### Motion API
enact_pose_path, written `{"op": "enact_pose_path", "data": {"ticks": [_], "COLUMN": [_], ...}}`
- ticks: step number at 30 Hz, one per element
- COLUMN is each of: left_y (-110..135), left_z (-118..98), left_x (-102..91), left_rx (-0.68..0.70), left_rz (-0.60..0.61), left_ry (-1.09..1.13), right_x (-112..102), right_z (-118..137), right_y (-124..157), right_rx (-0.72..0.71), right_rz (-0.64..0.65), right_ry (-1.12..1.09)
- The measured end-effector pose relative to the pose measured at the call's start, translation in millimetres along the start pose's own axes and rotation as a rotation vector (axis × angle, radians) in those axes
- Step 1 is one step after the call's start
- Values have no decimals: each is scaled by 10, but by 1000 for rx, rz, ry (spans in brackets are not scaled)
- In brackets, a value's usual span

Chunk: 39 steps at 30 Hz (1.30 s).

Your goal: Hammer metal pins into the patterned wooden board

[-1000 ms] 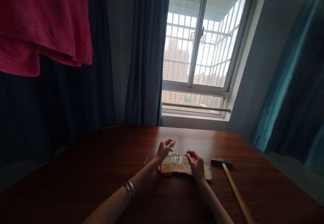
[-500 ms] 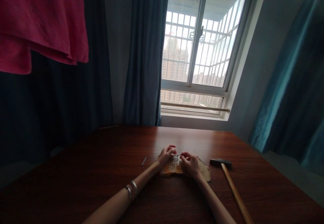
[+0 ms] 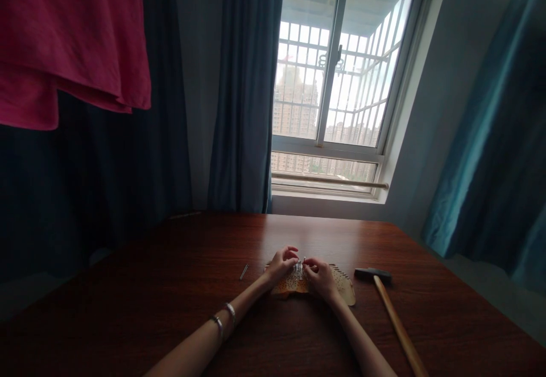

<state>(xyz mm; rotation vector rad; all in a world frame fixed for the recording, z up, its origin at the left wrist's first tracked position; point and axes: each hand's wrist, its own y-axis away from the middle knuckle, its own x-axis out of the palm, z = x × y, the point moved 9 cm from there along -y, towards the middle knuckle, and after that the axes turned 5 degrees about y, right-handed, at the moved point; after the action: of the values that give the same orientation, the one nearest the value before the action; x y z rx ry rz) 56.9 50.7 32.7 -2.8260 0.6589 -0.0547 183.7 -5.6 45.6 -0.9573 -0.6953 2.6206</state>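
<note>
A pale, thin board (image 3: 343, 286) with many small holes and a notched edge lies on the table under both hands. Several thin metal nails (image 3: 299, 265) stand upright on it between my fingers. My left hand (image 3: 282, 264) is at the board's left part, its thumb and fingers curled together beside the nails; what they hold, if anything, is too small to make out. At the right of the nails, my right hand (image 3: 319, 274) pinches a small nail (image 3: 304, 259), its top showing above the fingertips. Two bracelets (image 3: 224, 320) circle my left forearm.
Loose nails (image 3: 244, 272) lie on the brown wooden table (image 3: 191, 286) left of the board. A hammer (image 3: 394, 309) with a wooden handle rests to the right. Beyond the table are a window (image 3: 328, 81) and dark blue curtains (image 3: 243, 92); pink cloth (image 3: 85, 41) hangs upper left.
My left fingertips have moved slightly right, closer to the standing nails. The right fingertips have shifted a little left with the small nail, narrowing the gap between my hands.
</note>
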Motion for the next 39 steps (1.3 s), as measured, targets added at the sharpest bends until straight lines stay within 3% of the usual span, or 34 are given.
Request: {"op": "enact_pose_path", "data": {"ticks": [16,29,39], "left_y": [-26,-99,-109], "left_z": [12,120,54], "left_x": [92,128,177], "left_rx": [78,60,53], "left_rz": [36,78,138], "left_ry": [-373,-322,-323], "right_x": [-14,-6,0], "right_z": [137,53,31], "right_y": [67,83,79], "right_rx": [-57,-28,-32], "right_rz": [3,-15,-26], "right_ry": [102,97,118]}}
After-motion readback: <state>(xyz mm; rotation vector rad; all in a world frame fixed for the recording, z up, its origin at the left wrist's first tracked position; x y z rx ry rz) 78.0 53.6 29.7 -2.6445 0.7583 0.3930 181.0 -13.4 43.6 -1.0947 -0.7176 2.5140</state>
